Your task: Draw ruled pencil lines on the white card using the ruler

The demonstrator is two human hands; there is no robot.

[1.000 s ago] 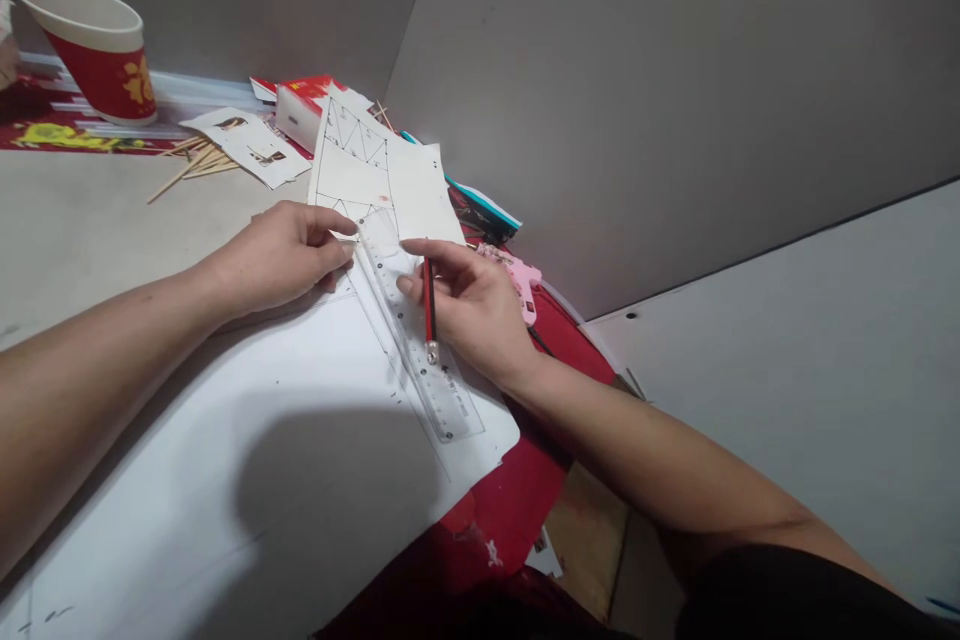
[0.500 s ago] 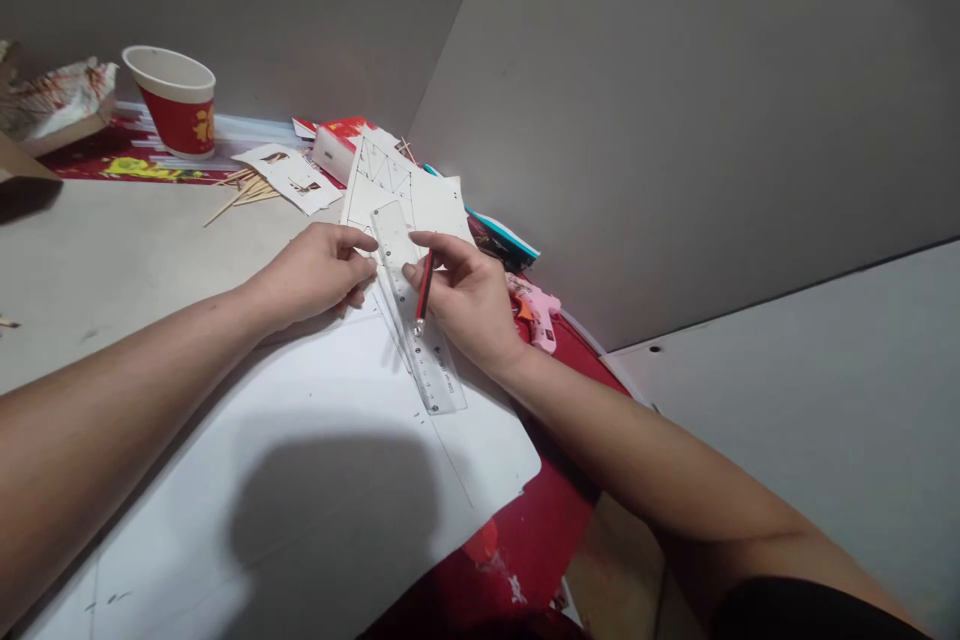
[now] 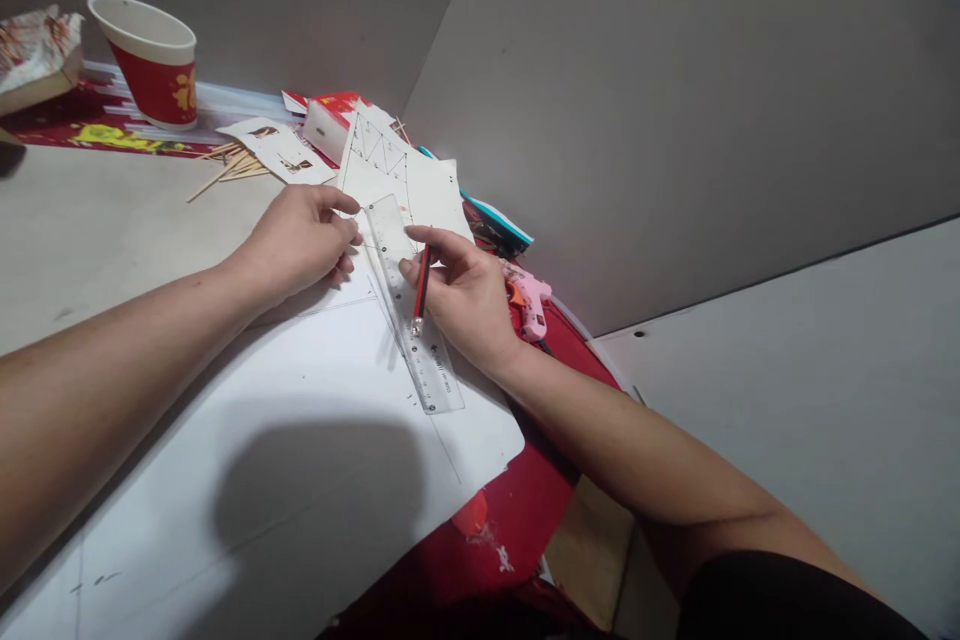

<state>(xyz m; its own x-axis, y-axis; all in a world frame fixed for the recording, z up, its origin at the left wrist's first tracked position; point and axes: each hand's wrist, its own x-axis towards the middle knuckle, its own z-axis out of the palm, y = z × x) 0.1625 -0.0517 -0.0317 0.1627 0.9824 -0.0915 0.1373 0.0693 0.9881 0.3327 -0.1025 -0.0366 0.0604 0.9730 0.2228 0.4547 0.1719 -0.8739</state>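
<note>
A clear plastic ruler (image 3: pixel 435 385) lies slanted across a large white sheet of paper (image 3: pixel 315 370), beside a thin pencil line. My right hand (image 3: pixel 476 305) holds a red-and-black pencil (image 3: pixel 421 300), its ferrule end pointing toward me; the tip is hidden. The thumb and index fingertips of that hand are at the ruler's right edge. Just left of the ruler's far end is my left hand (image 3: pixel 300 240), thumb and index finger apart, the other fingers curled. Beyond the ruler, a card with drawn triangles (image 3: pixel 379 145) rests on the paper.
A red-and-white paper cup (image 3: pixel 154 80) stands at the back left near clear sticks. Wooden sticks (image 3: pixel 232 163) lie under a small printed paper (image 3: pixel 277 148). A pink glue gun (image 3: pixel 534 305) is right of my right hand. Grey walls (image 3: pixel 660 120) enclose the back and right.
My left hand has drawn away from the ruler, leftward and slightly up. The ruler has slid a little toward me over the paper. The camera view has shifted slightly.
</note>
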